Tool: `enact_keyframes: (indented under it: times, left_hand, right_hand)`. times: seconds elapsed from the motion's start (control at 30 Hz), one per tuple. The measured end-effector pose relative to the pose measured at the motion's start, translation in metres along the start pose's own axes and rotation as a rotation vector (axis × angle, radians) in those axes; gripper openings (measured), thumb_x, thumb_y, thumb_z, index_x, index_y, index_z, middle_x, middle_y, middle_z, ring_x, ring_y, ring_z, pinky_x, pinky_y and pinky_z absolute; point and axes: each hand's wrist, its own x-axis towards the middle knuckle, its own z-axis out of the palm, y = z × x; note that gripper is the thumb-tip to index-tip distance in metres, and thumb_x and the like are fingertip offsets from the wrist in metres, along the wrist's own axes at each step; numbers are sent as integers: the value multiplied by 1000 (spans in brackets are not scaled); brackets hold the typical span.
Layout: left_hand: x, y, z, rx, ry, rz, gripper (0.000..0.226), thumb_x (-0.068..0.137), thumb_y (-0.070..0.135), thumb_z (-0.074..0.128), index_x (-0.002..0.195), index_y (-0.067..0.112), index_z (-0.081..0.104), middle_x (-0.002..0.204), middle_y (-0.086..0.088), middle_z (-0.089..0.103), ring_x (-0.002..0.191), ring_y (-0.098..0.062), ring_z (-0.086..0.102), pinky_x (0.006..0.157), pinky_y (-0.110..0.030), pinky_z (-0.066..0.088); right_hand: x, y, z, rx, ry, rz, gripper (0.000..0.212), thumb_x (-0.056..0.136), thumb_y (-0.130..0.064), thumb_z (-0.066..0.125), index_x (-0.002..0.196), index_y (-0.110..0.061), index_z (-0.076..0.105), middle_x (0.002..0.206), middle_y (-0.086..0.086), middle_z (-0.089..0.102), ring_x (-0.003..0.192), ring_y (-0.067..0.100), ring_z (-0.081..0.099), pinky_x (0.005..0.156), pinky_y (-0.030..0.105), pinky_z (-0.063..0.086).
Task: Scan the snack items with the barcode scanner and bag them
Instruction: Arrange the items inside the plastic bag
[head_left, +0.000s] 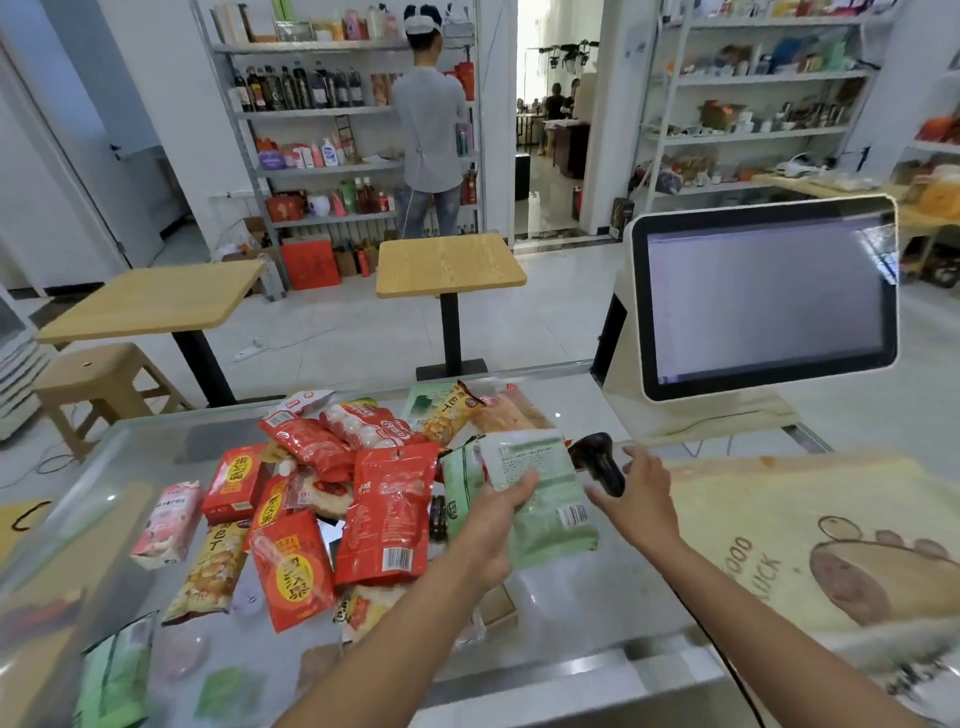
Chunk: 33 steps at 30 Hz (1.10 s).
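My left hand (498, 514) holds a pale green snack packet (540, 488) above the glass counter, its back side with a barcode facing up. My right hand (636, 499) grips the black barcode scanner (597, 460), whose head points at the packet from the right. A black cable runs from the scanner along my right forearm. A pile of snack packets (384, 499), mostly red, with yellow, pink and green ones, lies to the left on the counter. A beige cloth bag (810, 540) with a footprint print lies flat to the right.
A checkout screen (769, 296) stands at the counter's back right. Beyond the glass counter (571, 613) are two wooden tables (447, 265), a stool (96, 379), and stocked shelves. A person (431, 130) stands at the far shelf, back turned.
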Motion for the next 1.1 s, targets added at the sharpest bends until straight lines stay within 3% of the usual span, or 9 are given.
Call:
enact_keyframes:
  times: [0.23,0.3,0.4,0.53,0.67,0.77,0.87,0.97,1.1]
  left_hand:
    - [-4,-89,5,170,135,-70,46,75,33,75,115,15,61,111,-8,70,109,-31,62,95,-54,48]
    - [5,-95,12,155,264,-31,27,85,18,68,111,10,64,102,-10,72,99,-29,67,89,-52,52]
    - [16,-98,24,201,423,57,12,88,10,65,99,7,67,94,-9,73,84,-23,69,76,-38,57]
    - [30,-102,38,376,600,190,4,89,13,63,90,16,61,96,-6,69,72,-8,62,53,-14,46]
    - [31,-110,55,622,815,311,35,84,22,70,107,11,46,111,-7,58,89,-18,59,68,-22,46]
    - [25,-127,50,1245,1029,588,67,72,37,76,119,4,41,120,-15,42,106,-29,49,85,-32,48]
    - [24,-137,29,1647,679,920,65,79,24,67,134,13,36,139,-14,31,130,-29,35,109,-38,32]
    - [21,-136,12,1851,223,681,48,99,34,38,146,22,33,154,1,28,143,-14,20,115,-41,26]
    - [8,-135,-8,1856,149,442,65,92,56,-1,151,32,8,156,17,0,145,-3,3,120,-33,4]
  right_hand:
    - [45,-7,-3,136,-395,347,70,83,-50,64,126,2,50,126,18,53,115,35,54,86,34,45]
    - [51,-5,-7,244,-531,416,61,86,-47,63,126,-2,50,112,17,58,109,35,59,79,34,45]
    - [54,2,-12,440,-722,531,41,87,-45,64,100,-7,53,78,15,62,67,27,62,61,34,51]
    - [58,7,-15,688,-717,578,40,91,-45,58,75,-11,47,48,6,48,37,18,44,41,25,41]
    - [61,0,-31,738,-732,597,61,91,-65,40,71,-8,49,54,5,44,34,15,39,34,20,35]
    - [50,-3,-61,774,-774,551,61,91,-66,40,76,-8,50,53,5,45,36,16,41,37,20,39]
    - [34,1,-93,872,-852,517,51,91,-58,49,87,-8,51,58,8,50,41,17,49,40,24,46]
    - [15,6,-120,804,-918,509,48,90,-57,51,89,-9,50,55,4,46,36,13,43,34,19,39]
    - [-11,6,-143,688,-925,518,71,82,-72,46,101,-5,56,53,2,44,33,10,39,30,19,34]
